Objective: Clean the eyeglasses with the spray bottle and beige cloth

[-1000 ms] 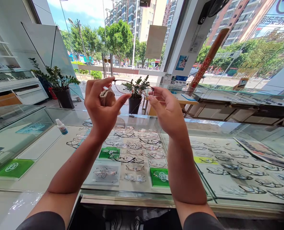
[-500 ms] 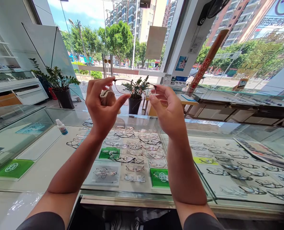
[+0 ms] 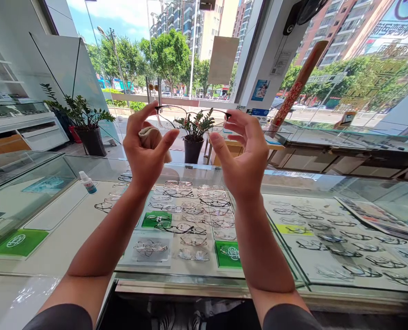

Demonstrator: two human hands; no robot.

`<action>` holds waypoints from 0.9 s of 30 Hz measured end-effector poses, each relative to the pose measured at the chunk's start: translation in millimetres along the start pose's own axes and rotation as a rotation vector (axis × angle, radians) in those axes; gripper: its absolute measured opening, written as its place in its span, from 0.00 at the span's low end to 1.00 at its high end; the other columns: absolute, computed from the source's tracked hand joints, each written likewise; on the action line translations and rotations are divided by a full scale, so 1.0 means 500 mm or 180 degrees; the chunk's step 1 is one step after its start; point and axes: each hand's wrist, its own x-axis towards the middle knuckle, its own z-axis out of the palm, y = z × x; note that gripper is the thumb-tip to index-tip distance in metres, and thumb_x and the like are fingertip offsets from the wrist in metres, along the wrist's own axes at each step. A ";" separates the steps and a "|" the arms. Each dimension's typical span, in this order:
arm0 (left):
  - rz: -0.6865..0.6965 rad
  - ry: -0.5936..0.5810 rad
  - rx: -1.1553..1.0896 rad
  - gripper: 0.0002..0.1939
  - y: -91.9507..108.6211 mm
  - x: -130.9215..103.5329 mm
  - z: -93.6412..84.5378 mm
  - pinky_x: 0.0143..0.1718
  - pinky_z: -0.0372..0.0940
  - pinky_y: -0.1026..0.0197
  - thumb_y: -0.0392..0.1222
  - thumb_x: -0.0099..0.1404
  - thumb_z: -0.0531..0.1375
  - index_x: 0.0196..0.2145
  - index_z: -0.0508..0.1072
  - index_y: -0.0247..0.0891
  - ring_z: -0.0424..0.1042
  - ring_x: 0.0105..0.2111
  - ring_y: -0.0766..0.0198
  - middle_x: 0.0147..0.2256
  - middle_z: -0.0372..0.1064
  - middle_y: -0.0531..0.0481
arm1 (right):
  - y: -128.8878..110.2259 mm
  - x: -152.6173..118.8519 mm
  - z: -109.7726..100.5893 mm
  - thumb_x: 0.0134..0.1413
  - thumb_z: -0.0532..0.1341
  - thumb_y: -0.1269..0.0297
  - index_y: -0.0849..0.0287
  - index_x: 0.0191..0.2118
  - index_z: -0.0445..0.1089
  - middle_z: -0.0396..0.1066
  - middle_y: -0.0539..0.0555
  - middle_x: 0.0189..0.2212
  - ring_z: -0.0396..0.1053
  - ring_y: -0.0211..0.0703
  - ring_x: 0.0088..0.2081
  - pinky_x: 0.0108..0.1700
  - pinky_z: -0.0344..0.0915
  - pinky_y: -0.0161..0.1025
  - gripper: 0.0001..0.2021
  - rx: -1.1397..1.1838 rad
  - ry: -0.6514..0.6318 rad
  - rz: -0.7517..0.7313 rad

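Raised above the glass counter, a pair of thin dark-rimmed glasses [image 3: 190, 110] spans the gap between both hands. My left hand [image 3: 144, 146] pinches one outer end of the frame between its fingers, its thumb stretched out below. A bunched beige cloth [image 3: 151, 136] is tucked in that same palm. My right hand [image 3: 247, 153] grips the other outer end with its fingers, the thumb apart from the lens. Past the lenses stands a potted plant [image 3: 193, 149].
Beneath my arms, a glass display case [image 3: 156, 275] holds rows of spectacles [image 3: 193, 240] and green cards [image 3: 20, 243]. A white spray bottle [image 3: 87, 182] stands at the left. Another potted plant [image 3: 93, 142] is at the back left, and a newspaper-like sheet [image 3: 379, 215] lies right.
The glasses have risen slightly and now show wider between my hands. My right hand has shifted a little right, and its thumb has come away from the frame.
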 end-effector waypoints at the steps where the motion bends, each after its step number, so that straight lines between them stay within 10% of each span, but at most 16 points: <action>1: -0.0054 0.0077 -0.0065 0.39 -0.001 -0.001 0.003 0.33 0.69 0.53 0.67 0.64 0.74 0.67 0.73 0.57 0.76 0.32 0.59 0.51 0.82 0.47 | -0.005 -0.001 0.003 0.74 0.64 0.49 0.42 0.68 0.68 0.75 0.59 0.63 0.75 0.63 0.65 0.61 0.77 0.64 0.22 -0.0039 0.0031 -0.0033; 12: 0.0219 0.0664 0.0196 0.34 -0.027 -0.008 0.013 0.41 0.74 0.50 0.53 0.67 0.76 0.67 0.74 0.59 0.80 0.37 0.59 0.51 0.83 0.49 | -0.025 -0.015 0.019 0.76 0.60 0.55 0.40 0.73 0.62 0.70 0.59 0.70 0.67 0.64 0.74 0.65 0.76 0.66 0.25 -0.0174 -0.0008 -0.0261; 27: 0.0374 0.0689 0.0259 0.37 0.001 -0.022 0.016 0.38 0.72 0.48 0.51 0.67 0.75 0.70 0.70 0.62 0.79 0.42 0.55 0.69 0.73 0.48 | -0.007 0.002 0.018 0.75 0.60 0.49 0.39 0.59 0.77 0.80 0.52 0.58 0.77 0.58 0.65 0.64 0.77 0.59 0.15 0.1085 0.0201 0.0211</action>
